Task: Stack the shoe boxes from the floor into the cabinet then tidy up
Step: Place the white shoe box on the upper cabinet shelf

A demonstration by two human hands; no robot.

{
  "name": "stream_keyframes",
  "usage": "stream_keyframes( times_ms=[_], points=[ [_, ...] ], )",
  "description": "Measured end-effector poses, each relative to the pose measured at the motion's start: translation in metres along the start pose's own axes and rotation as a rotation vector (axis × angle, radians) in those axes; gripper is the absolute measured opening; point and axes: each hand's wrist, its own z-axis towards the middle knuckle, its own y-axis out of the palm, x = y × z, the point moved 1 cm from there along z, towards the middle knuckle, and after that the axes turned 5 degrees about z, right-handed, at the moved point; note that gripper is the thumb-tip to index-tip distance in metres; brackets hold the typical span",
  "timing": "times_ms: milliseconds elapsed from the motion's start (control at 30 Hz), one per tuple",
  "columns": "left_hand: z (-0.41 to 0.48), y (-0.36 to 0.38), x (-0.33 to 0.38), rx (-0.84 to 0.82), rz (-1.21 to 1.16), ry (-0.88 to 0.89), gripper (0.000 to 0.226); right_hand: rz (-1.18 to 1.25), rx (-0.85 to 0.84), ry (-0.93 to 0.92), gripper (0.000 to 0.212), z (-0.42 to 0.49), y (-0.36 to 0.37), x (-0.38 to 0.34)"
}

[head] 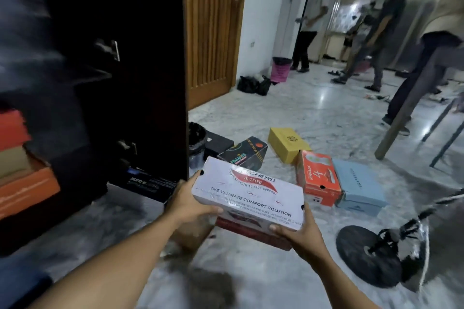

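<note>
Both hands are gripping a white shoe box [247,190] printed with "Arch Fit" and "The Ultimate Comfort Solution", holding it up off the marble floor [288,113] in front of the person. The left hand [187,202] is clasping the box's left end, thumb lying on the lid and fingers curled beneath; the right hand [300,234] is closing on the near right corner, thumb on the side wall and fingers under the base. The box is tilting slightly, its far left corner highest.

To the left the dark cabinet [140,57] is standing open, with orange and tan boxes [17,158] stacked inside at the frame's edge — blurred, so details are hard to read. More boxes are lying on the floor beyond the held one: a black box [243,153] marked "Foamies", a yellow box [287,144], an orange-red box [317,178] touching a pale blue box [359,184] on its right. A black disc-shaped base [366,254] is sitting on the floor at right — and several people [384,22] are standing well apart in the background
</note>
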Motion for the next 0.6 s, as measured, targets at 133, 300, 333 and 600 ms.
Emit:
stream_keyframes(
  times_ms=[133, 300, 333, 600],
  points=[
    [-0.025, -0.105, 0.010, 0.175, 0.030, -0.048, 0.149, -0.027, -0.096, -0.139, 0.081, 0.005, 0.053, -0.076],
    [-0.063, -0.232, 0.024, 0.374, 0.082, -0.053, 0.135, -0.063, -0.223, -0.268, 0.090, 0.004, 0.131, -0.173],
    [-0.068, -0.253, 0.025, 0.414, 0.091, -0.048, 0.133, -0.061, -0.251, -0.281, 0.092, 0.004, 0.145, -0.190],
    [-0.066, -0.372, 0.023, 0.717, 0.053, -0.067, 0.113, -0.057, -0.364, -0.434, 0.097, 0.036, 0.251, -0.282]
  ],
)
